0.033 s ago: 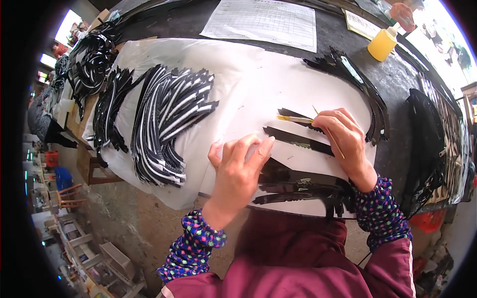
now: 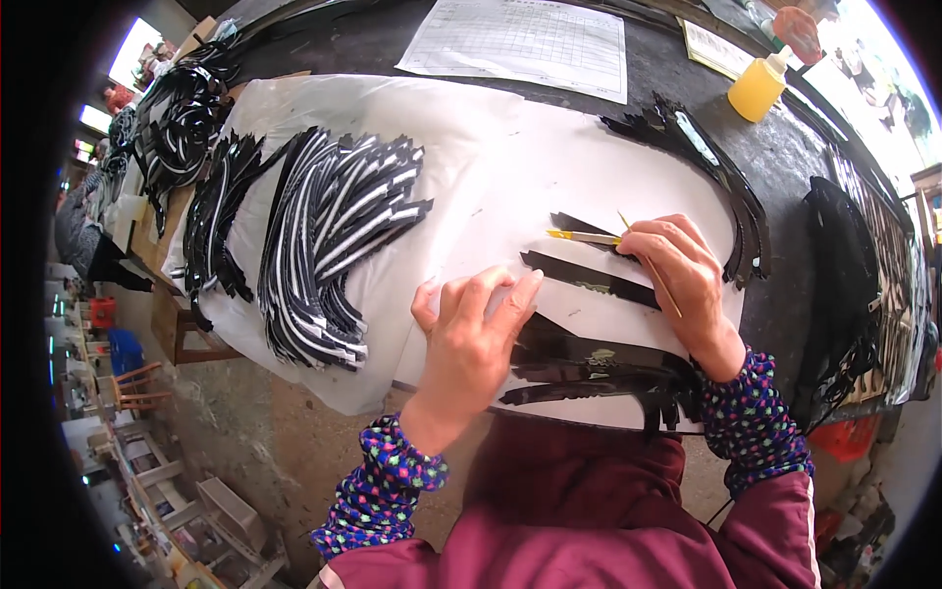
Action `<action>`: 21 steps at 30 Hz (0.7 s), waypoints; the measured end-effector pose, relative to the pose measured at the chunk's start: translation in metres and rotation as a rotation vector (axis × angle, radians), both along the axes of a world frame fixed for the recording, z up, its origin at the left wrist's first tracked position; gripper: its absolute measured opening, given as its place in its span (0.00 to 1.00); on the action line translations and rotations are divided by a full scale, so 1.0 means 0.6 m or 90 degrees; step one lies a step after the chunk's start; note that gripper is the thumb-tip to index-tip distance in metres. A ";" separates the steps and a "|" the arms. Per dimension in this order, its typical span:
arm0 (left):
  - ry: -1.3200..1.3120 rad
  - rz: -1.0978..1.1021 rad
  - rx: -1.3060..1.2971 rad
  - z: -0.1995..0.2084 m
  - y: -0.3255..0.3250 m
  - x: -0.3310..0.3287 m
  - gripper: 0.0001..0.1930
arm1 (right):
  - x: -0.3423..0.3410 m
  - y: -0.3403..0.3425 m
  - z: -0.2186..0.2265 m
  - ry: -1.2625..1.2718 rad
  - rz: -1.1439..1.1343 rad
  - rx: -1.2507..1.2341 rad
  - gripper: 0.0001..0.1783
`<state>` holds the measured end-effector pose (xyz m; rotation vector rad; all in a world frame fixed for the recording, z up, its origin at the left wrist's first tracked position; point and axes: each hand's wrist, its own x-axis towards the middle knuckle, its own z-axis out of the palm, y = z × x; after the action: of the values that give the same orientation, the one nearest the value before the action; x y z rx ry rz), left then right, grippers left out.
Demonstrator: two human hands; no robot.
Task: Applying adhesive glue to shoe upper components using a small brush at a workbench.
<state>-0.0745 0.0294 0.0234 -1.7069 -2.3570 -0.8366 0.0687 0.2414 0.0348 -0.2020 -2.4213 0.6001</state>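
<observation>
My right hand (image 2: pixel 677 280) is closed around a thin brush (image 2: pixel 586 237) with yellowish bristles pointing left; a slender wooden stick (image 2: pixel 659 278) also crosses its fingers. Beneath that hand lies a short black strip (image 2: pixel 574 222), partly covered. Just below the brush, a longer black strip (image 2: pixel 589 276) lies slanted on the white board (image 2: pixel 491 221). My left hand (image 2: pixel 469 329) has bent, slightly parted fingers, with one fingertip beside the strip's left end. I cannot tell whether it presses the strip. Shiny black pieces (image 2: pixel 613 358) lie between my wrists at the near edge.
Black-and-white strips (image 2: pixel 314 245) are heaped on the left, beside dark strips (image 2: pixel 221 216). More black strips (image 2: pixel 711 162) curve along the board's right side. A yellow bottle (image 2: pixel 757 88) stands at the back right, a printed sheet (image 2: pixel 515 49) at the back, black cloth (image 2: pixel 834 285) far right.
</observation>
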 end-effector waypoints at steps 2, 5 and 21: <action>-0.018 0.005 -0.001 -0.003 -0.002 0.003 0.18 | 0.001 -0.006 0.007 0.001 0.018 0.005 0.10; 0.010 0.016 -0.014 -0.008 -0.006 0.005 0.18 | 0.001 -0.017 0.013 0.023 0.000 -0.050 0.08; 0.072 -0.010 -0.106 -0.004 -0.014 0.010 0.19 | -0.008 -0.037 0.013 -0.127 -0.002 -0.280 0.07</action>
<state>-0.0686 0.0211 0.0207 -1.7838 -2.3991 -0.5423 0.0641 0.2193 0.0427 -0.4659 -2.4436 1.1568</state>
